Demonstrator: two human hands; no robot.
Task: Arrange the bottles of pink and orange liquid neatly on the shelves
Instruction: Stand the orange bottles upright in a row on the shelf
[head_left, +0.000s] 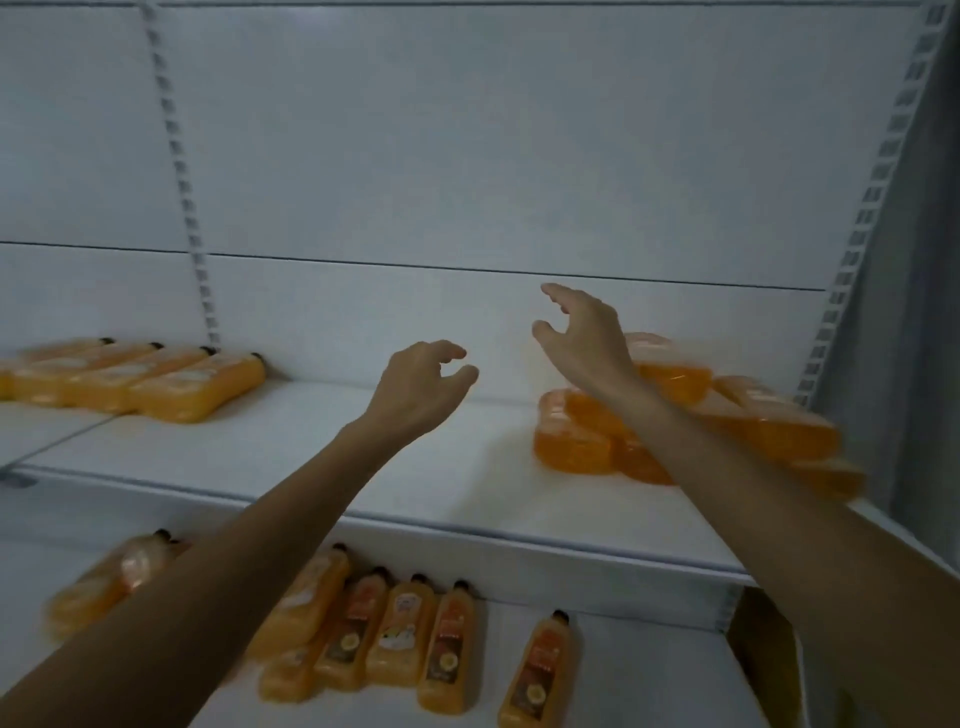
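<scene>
View: head, looking down at white shelving
Left hand (421, 384): raised over the bare middle of the upper shelf (363, 467), fingers loosely curled, thumb and fingers apart, holding nothing
Right hand (582, 338): raised further right and farther in, fingers spread and relaxed, holding nothing; its forearm crosses in front of the pile
Row (156, 384): four orange bottles lying side by side at the far left of the upper shelf, black caps pointing to the back panel (467, 156)
Pile (587, 436): orange bottles heaped loosely on the right of the upper shelf, some lying on others, blurred, count unclear
Group (395, 629): orange bottles lying close together on the lower shelf (649, 675), caps to the far side, partly behind the left forearm
Lone bottle (540, 670): orange, lying just right of the group, apart from it
Blurred bottle (104, 587): orange, on the left of the lower shelf, tilted, partly hidden by the left forearm
Upright (182, 171): slotted strip running up the back panel on the left
</scene>
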